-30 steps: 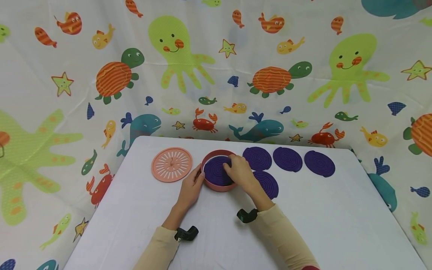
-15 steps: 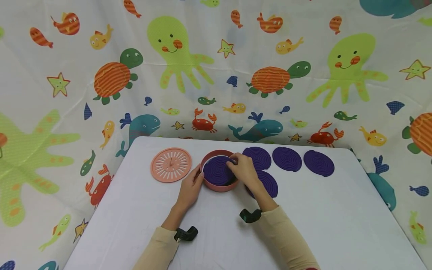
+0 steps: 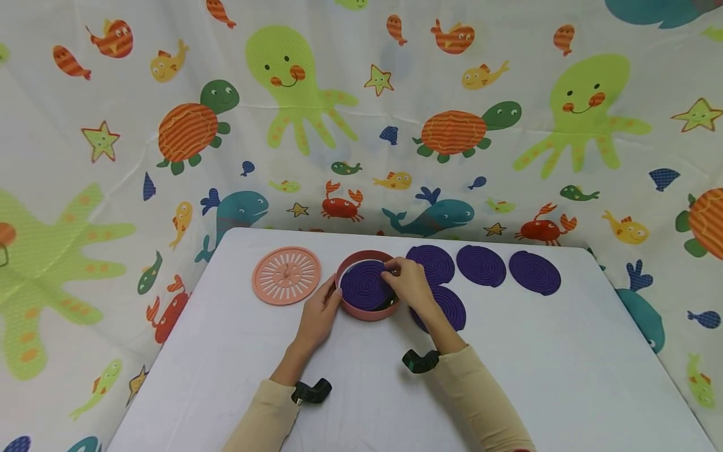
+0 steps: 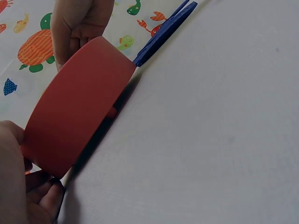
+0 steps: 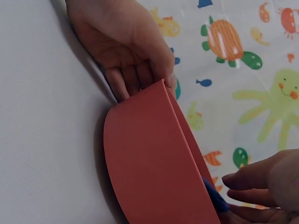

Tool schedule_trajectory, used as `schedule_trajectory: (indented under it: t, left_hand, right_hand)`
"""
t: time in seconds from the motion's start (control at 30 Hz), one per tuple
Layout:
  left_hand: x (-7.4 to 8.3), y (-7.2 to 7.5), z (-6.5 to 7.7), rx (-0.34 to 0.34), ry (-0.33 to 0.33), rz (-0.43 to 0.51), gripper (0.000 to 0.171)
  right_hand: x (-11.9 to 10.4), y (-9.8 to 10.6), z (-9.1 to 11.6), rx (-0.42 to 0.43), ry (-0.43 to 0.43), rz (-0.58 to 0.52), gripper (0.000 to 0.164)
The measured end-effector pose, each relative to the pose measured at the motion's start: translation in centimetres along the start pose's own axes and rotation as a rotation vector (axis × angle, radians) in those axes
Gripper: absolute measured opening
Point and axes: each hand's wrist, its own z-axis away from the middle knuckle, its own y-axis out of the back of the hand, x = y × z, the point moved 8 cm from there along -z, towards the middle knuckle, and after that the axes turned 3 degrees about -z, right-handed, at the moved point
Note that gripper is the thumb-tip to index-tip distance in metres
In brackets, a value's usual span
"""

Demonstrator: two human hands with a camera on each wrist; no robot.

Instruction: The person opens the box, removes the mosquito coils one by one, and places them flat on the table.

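A round red holder (image 3: 368,316) stands on the table, with a purple spiral coaster (image 3: 364,285) lying inside its rim. My left hand (image 3: 318,317) grips the holder's left side; in the left wrist view, its fingers (image 4: 46,196) are at the lower edge of the wall. At the holder's right side, my right hand (image 3: 410,284) pinches the coaster's right edge. In the right wrist view, a bit of the blue-looking coaster (image 5: 216,195) shows between the rim and my right hand (image 5: 268,186). Its far fingers are partly hidden.
Several more purple spiral coasters lie to the right, one coaster (image 3: 452,309) partly behind my right wrist and another coaster (image 3: 535,273) farthest right. A pink slotted disc (image 3: 287,276) lies left of the holder. A sea-animal curtain (image 3: 361,113) hangs behind the white table (image 3: 565,364).
My right hand has shifted slightly right, from over the coaster to its right edge. A dark gap now shows at the coaster's lower right. The left hand stays on the holder.
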Motion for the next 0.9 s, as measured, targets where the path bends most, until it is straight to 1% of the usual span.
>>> schedule_trajectory:
  t: [0.37,0.73,0.9]
  left_hand:
    - [-0.15,0.02,-0.07,-0.002,0.009,0.012,0.049]
    - [0.10,-0.01,0.02,-0.012,0.009,0.001,0.050]
    - [0.08,0.00,-0.02,-0.008,0.004,-0.003,0.050]
  right_hand:
    - [0.28,0.10,0.04,-0.020,-0.043,-0.005,0.020]
    - [0.75,-0.37,0.08,-0.066,-0.056,-0.057,0.017]
    - [0.95,-0.51,0.10,-0.071,-0.061,-0.065,0.017]
